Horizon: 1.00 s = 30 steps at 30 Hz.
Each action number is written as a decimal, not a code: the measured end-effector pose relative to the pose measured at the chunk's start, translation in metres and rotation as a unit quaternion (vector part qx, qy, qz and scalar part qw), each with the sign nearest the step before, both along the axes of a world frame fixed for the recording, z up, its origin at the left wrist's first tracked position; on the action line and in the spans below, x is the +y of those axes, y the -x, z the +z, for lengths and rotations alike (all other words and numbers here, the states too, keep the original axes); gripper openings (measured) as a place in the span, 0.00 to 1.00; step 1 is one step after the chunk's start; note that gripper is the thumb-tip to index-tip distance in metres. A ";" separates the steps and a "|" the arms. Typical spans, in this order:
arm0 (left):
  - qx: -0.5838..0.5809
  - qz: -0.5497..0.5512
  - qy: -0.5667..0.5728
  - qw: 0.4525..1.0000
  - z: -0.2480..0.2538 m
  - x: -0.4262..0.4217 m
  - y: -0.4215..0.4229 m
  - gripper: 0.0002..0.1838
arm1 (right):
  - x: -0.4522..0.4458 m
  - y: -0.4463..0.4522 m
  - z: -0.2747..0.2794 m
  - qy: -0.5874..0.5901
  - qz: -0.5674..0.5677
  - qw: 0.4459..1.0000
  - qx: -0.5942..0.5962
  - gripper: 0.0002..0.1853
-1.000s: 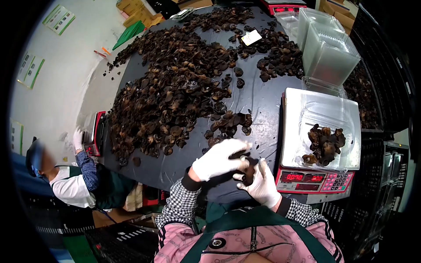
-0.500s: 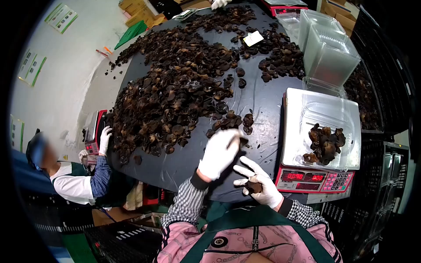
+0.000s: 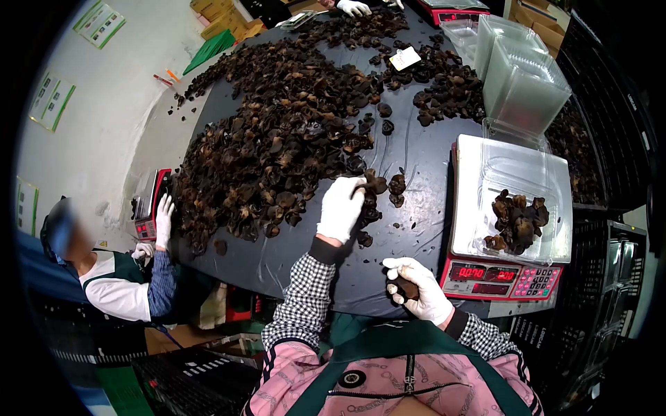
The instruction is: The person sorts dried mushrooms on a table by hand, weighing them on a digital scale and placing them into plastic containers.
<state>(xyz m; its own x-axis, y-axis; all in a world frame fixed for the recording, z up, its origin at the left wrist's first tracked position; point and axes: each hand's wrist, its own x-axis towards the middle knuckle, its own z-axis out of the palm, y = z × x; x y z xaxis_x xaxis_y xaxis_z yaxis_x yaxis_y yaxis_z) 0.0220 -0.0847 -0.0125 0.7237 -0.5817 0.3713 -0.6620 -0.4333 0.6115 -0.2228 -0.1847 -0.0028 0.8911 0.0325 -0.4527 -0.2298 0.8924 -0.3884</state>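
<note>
My left hand (image 3: 341, 210), in a white glove, reaches to the edge of a big heap of dark brown wood ear mushrooms (image 3: 277, 139). Its fingertips are closed on a wood ear piece (image 3: 375, 182); other pieces lie beneath and beside it. Close to my body, my right hand (image 3: 424, 295) is gloved too, its fingers curled around a small dark wood ear (image 3: 404, 288). To the right, a scale (image 3: 466, 187) with lit red digits carries an open clear plastic box (image 3: 548, 251). A clump of wood ears (image 3: 518, 222) lies in that box.
Stacked clear boxes (image 3: 524, 87) stand behind the scale. A white card (image 3: 405, 59) lies on mushrooms farther back. At left, a co-worker (image 3: 118, 284) has a gloved hand beside another red scale (image 3: 147, 208). Another person's gloved hands show at the far end. Black crates (image 3: 603, 277) are stacked at right.
My left hand has moved forward to the wood ears at the heap's edge. My right hand's fingers have curled in around its piece. At the far end, another person's hands have come further into view.
</note>
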 end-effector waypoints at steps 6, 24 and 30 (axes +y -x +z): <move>0.408 0.031 0.111 0.906 0.042 0.038 0.028 0.15 | 0.002 -0.009 -0.001 0.002 0.008 0.999 -0.034 0.26; -0.301 -0.039 -0.132 0.944 -0.015 -0.025 -0.073 0.09 | -0.002 -0.005 0.000 -0.008 -0.013 1.000 0.016 0.14; 0.161 0.100 0.142 0.972 0.056 0.029 -0.047 0.10 | -0.001 -0.001 -0.008 -0.073 0.035 0.997 -0.012 0.20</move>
<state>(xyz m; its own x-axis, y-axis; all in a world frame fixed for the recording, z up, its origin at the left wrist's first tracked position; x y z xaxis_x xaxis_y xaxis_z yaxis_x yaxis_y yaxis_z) 0.0695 -0.0553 0.0439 0.9168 -0.3245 0.2326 -0.3369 -0.3162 0.8868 -0.2223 -0.1861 -0.0104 0.8950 0.1591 -0.4166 -0.2854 0.9221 -0.2611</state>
